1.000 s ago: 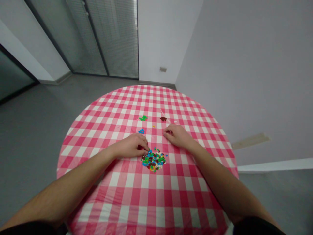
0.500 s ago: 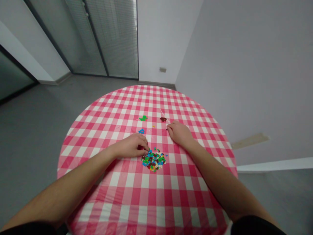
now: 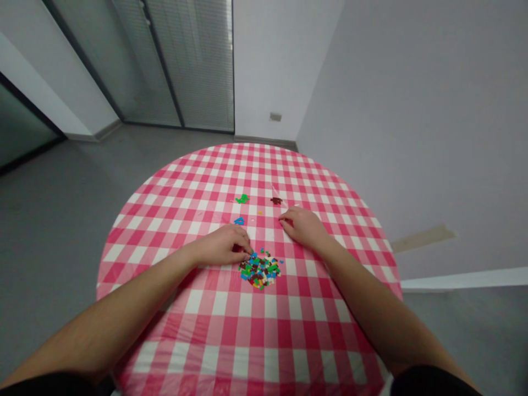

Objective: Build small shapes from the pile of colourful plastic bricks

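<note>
A heap of tiny coloured toy bricks (image 3: 260, 270), in blue, green, brown, yellow, red and white, lies in the middle of the checked tablecloth. At its upper left edge is my left hand (image 3: 226, 245), its fingers curled and thumb and fingertips close together by the bricks; what is between them is hidden. Farther out and to the right, my right hand (image 3: 303, 225) pinches what looks like a small brown toy brick, mostly covered by the fingertips. Just beyond it is a cluster of brown bricks (image 3: 276, 201). Blue bricks (image 3: 239, 221) lie past my left hand.
Green bricks (image 3: 242, 199) form another small group farther back. A yellow piece (image 3: 259, 213) lies between the groups. The round table (image 3: 231, 341) wears a red and white checked cloth. Beyond its far edge stand a white wall (image 3: 264, 66) and a glass partition (image 3: 198, 66).
My right hand has shifted slightly toward me, and its fingertips have changed position a little; the dark piece there shows less. My left hand stays at the heap.
</note>
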{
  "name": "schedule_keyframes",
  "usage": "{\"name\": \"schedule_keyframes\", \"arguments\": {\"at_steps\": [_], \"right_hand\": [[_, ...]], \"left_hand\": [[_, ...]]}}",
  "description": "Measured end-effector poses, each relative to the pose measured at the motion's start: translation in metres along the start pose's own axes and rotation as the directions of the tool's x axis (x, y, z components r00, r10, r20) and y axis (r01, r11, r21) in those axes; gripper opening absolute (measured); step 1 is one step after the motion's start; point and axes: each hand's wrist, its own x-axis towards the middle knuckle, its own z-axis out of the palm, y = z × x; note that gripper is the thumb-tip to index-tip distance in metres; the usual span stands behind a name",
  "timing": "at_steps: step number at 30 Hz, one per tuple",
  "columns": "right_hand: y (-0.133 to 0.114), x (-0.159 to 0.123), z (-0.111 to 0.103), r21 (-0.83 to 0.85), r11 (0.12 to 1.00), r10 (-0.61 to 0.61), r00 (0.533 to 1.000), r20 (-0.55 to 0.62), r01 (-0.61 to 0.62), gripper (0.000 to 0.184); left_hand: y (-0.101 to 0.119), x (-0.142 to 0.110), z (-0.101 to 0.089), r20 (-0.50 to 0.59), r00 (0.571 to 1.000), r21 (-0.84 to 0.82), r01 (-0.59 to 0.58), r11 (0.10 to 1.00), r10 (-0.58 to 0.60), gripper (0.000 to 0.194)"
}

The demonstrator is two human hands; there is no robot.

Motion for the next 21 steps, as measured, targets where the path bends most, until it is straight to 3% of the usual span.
{"name": "schedule_keyframes", "arguments": {"at_steps": [11,21], "right_hand": [[-0.005,0.012,0.018,-0.045,0.997,0.062,0.997,-0.046,-0.064,0.035],[-0.004,0.009,0.019,0.027,1.000,0.000,0.997,-0.080,0.002,0.036]], "left_hand": [[0.001,0.000,0.000,0.002,1.000,-0.014,0.018,1.000,-0.018,0.013],[0.000,0.000,0.000,0.001,1.000,-0.002,0.008,1.000,-0.008,0.012]]}}
